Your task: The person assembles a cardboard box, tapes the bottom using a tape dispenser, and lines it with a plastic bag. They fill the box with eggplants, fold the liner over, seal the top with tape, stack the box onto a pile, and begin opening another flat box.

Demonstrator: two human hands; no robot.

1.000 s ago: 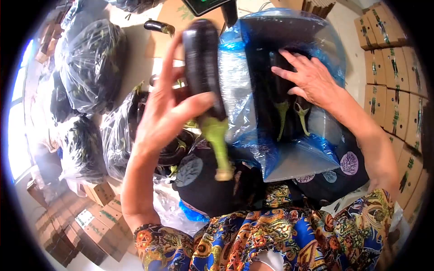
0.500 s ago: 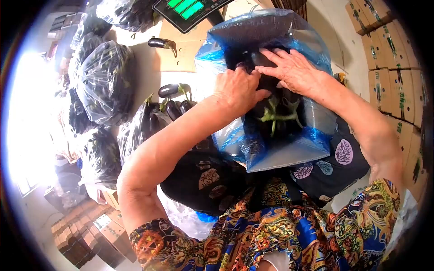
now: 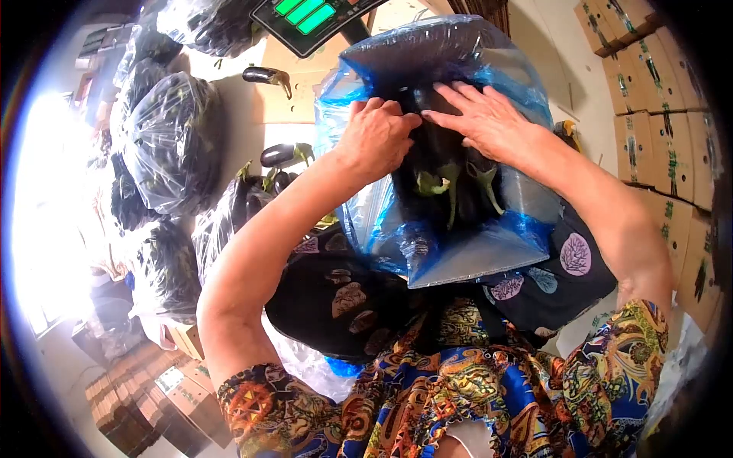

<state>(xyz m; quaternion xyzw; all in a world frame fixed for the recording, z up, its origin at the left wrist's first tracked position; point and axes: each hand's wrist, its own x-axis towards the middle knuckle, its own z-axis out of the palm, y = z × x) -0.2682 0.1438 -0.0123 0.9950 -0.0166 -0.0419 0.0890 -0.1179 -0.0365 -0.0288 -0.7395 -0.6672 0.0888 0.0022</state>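
Dark eggplants with green stems lie in an open box lined with a blue plastic bag, in front of my lap. My right hand rests palm down over the eggplants, its fingers spread and holding nothing. At the left side of the box is my left hand, fingers curled beside the bag's lining. What those fingers hold, if anything, is hidden. The eggplant stems point toward me.
A scale display with green digits stands at the top. Left are a loose eggplant, another eggplant, and several filled plastic bags. Stacked cardboard boxes line the right; flattened cartons lie lower left.
My left hand has moved left, from over the eggplants to the side of the box. The eggplant stems near me lie differently. My right hand stays spread over the eggplants.
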